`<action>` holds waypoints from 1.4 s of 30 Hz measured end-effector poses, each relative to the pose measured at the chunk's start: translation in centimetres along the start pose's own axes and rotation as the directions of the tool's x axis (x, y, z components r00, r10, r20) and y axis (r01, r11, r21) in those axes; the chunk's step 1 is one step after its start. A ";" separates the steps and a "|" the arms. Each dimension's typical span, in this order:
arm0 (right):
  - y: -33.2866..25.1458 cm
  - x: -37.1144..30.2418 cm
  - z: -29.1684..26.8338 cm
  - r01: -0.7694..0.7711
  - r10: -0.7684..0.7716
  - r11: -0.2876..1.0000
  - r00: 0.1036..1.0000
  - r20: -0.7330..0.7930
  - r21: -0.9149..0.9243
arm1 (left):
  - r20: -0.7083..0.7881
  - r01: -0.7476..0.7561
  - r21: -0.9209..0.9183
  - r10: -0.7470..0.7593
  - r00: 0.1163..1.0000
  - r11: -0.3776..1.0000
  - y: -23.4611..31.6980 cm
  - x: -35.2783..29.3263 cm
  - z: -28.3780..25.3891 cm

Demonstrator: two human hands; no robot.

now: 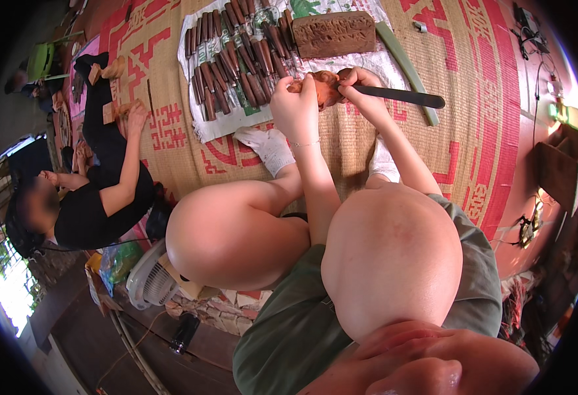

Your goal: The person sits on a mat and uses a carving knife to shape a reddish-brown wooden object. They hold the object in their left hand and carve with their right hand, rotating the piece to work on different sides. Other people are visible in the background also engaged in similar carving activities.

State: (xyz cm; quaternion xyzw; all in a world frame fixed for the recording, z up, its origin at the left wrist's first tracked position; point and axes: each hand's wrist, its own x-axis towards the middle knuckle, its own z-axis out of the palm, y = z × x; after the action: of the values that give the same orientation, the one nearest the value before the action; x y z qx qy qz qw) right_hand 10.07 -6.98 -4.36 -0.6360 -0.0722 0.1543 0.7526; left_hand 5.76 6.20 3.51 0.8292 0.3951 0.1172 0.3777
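My left hand [294, 108] closes its fingers round the near-left side of a small reddish-brown carved wooden piece [328, 89]. On the piece's other side, my right hand [363, 99] is closed on a long tool with a black, round-ended handle [407, 97], which points out to the right. The tool's working end is hidden by the fingers and the piece. Just beyond my hands, several carving chisels [239, 56] with brown wooden handles lie in rows on a white printed sack [200, 128]. A carved brown wooden block [334, 36] rests beside them.
A long pale green strip [407, 72] lies right of the sack on the red-patterned straw mat [473, 118]. A small metal piece [420, 26] is beyond it. At left, a co-worker [98, 197] in black sits with wooden pieces [112, 69]. A fan [151, 280] stands behind.
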 end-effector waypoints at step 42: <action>0.5 0.4 0.6 -0.069 0.069 0.998 0.997 -0.023 -0.008 | -0.003 -0.014 0.050 0.014 1.000 0.999 -0.1 0.2 0.1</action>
State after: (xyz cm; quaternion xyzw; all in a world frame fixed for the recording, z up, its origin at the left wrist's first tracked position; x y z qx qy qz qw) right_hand 10.18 -6.27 -4.75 -0.6431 -0.0421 0.1726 0.7449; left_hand 5.89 6.29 3.37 0.8409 0.3929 0.1113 0.3552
